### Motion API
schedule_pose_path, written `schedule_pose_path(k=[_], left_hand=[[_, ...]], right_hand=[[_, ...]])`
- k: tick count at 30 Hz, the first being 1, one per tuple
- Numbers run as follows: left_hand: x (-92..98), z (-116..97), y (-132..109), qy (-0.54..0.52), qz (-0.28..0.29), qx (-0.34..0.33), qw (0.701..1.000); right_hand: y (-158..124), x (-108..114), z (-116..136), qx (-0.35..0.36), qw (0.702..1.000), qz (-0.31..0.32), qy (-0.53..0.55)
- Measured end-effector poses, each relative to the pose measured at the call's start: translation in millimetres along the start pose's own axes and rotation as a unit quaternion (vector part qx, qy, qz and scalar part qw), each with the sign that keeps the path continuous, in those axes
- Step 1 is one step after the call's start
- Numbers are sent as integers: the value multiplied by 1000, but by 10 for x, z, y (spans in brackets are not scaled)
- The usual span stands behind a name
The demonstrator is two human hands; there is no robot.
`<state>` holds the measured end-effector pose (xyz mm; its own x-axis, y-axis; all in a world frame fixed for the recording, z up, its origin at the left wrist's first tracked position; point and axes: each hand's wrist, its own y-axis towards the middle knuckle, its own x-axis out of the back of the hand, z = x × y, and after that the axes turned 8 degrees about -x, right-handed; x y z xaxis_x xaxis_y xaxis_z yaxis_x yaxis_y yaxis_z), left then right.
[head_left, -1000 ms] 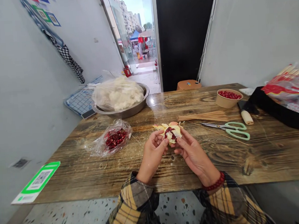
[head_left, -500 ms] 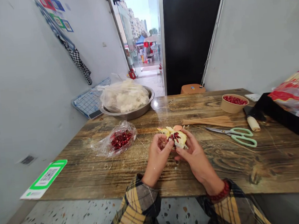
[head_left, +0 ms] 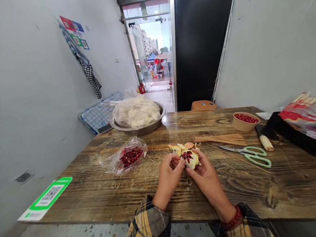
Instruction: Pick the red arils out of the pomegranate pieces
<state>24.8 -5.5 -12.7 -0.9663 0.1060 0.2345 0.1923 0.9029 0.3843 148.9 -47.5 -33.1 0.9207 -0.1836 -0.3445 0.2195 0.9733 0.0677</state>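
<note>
Both hands meet over the middle of the wooden table [head_left: 120,197], around a piece of pomegranate [head_left: 192,160] with dark red seeds and pale yellow pith. My right hand [head_left: 207,180] grips this piece from the right, thumb in front and fingers behind. My left hand [head_left: 169,175] is closed at its left side, with thumb and fingertips at the seeds; whether a seed is between them is hidden. Pieces of pomegranate peel [head_left: 189,145] lie just beyond the hands. To the left, a clear plastic bag [head_left: 114,165] holds loose pomegranate seeds [head_left: 130,156].
A metal basin [head_left: 145,130] with a bagged pale mass stands at the back left. To the right are thin wooden sticks [head_left: 221,139], green-handled scissors [head_left: 255,155], a paper bowl [head_left: 243,124] of seeds, a wooden-handled tool [head_left: 266,143] and a black container [head_left: 297,137].
The camera view has tilted up, so the table sits lower in the picture. Both hands stay around the pomegranate piece, which is turned slightly, with its seeds showing more.
</note>
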Motion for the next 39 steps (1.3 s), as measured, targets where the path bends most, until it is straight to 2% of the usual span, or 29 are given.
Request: schedule_pose_path(k=[9,18,27,34,39], left_hand=[[23,-4,3,-23,23,15,999],[32,-45,-10,9,20,7,1000],[20,-17,-23,144,-14,-54,988],[7,-49,-16,170,-17,-23,985],[16,-66,-11,125,-15,-7,992]], right_hand=[[-19,11,-27,4,1000,4,-13],[-25,11,-53,-5,1000,3,-22],[-35,-8,-62,-3,1000,1,-27],[-51,-9,-32,3,999,4,-32],[-53,-18,-26,0,1000,5,-23]])
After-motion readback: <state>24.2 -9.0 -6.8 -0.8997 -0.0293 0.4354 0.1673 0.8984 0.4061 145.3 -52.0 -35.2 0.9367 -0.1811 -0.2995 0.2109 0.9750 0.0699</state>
